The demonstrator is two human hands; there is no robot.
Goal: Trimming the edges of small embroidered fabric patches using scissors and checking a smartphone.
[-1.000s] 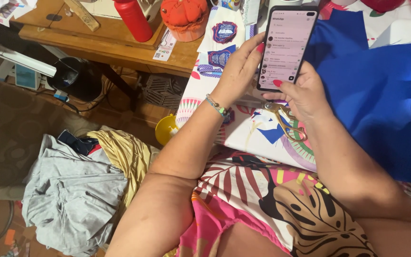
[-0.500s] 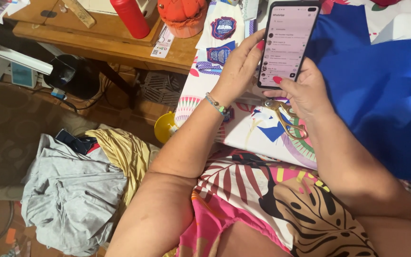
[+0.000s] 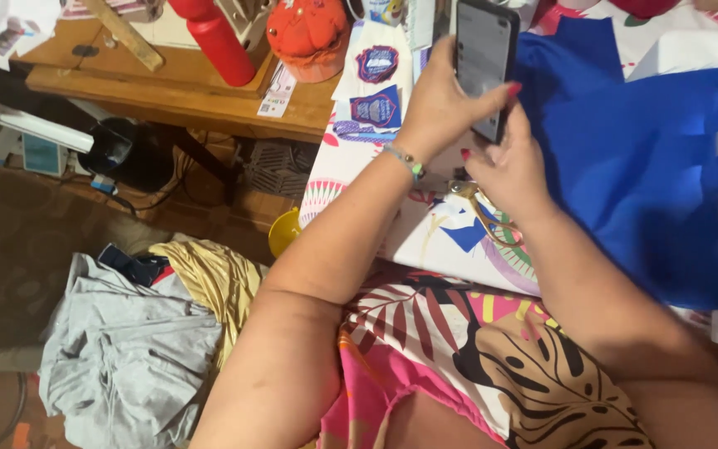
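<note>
Two hands, left hand (image 3: 438,104), right hand (image 3: 513,162), gripping flat glossy rectangular phone (image 3: 484,58)

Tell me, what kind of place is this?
Probably a home sewing or craft corner. Blue fabric lies spread on a patterned table cover with embroidered patches, and clothes are heaped on the floor beside a cluttered wooden table. Both hands hold a phone.

I hold a dark phone (image 3: 485,62), its pale grey screen lit, upright above the blue cloth. Two blue-and-red shield badges (image 3: 376,87) lie left of it. A white label strip (image 3: 277,90) lies on the wooden table.
</note>
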